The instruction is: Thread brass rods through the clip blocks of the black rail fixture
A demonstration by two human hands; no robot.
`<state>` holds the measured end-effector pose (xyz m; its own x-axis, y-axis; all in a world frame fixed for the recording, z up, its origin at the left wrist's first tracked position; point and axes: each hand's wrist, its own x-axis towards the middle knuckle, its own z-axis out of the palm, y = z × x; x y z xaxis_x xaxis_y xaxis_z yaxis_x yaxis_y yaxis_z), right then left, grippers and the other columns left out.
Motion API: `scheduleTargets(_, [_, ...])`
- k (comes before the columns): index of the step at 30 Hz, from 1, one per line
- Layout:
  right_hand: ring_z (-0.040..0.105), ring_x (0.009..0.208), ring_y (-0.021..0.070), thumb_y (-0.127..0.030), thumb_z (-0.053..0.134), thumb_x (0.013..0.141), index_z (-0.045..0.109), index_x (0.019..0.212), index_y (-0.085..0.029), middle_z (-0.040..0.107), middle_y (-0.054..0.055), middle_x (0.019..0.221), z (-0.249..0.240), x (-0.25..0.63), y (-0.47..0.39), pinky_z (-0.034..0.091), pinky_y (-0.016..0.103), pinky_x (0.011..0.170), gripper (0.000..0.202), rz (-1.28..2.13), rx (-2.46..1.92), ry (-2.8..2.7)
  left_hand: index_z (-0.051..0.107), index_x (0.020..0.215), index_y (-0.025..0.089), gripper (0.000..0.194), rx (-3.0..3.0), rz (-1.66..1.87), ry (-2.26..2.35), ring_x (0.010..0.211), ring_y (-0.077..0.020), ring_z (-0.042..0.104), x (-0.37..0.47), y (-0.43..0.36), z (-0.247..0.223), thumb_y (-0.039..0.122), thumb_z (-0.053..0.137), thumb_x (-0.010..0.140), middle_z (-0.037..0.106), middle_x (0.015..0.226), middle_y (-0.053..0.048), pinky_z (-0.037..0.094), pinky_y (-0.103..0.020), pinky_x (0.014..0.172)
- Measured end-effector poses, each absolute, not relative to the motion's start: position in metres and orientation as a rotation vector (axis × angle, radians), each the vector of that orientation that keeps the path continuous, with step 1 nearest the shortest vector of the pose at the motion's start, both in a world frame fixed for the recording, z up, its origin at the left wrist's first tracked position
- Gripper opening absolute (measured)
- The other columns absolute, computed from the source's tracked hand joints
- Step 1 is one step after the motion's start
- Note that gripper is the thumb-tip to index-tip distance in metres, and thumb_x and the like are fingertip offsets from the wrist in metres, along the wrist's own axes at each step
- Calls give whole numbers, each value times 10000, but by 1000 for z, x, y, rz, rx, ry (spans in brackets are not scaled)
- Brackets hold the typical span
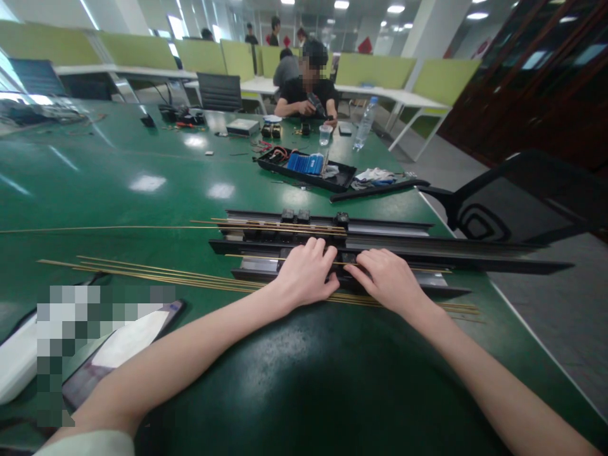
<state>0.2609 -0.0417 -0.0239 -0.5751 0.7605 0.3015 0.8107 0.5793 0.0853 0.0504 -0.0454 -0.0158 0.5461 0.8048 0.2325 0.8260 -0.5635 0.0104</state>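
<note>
A thin brass rod [251, 257] lies lengthwise along the nearest black channel rail [463, 292] on the green table. My left hand [306, 272] is bent over that rail, closed around the rod, with the exact contact hidden under the fingers. Close by on the right, my right hand [389, 275] pinches at the same rod beside a small black block [349, 258]. Behind the hands sits another rail [403, 223] with several black blocks [342, 220] and more rods along it. Loose brass rods [161, 272] pass beneath my left forearm.
Farther back are a black tray [339, 182] with a blue part, white gloves [375, 177], a plastic cup [325, 134] and a water bottle [365, 125]. Across the table a person [308, 95] holds a dark tool. A phone-like device [128, 342] lies near my left forearm; a chair [517, 196] stands right.
</note>
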Motion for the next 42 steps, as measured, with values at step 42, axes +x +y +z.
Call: scheduleTargets(42, [664, 819, 219, -352, 406, 1050, 659, 866, -184, 720, 66, 858, -3, 287, -32, 401, 309, 716, 354, -52, -1339, -2799, 584, 1065, 173, 283, -2664, -315, -1402, 1022, -284, 548, 51, -45, -16, 380, 494, 895, 595, 1044, -122, 521, -384, 749])
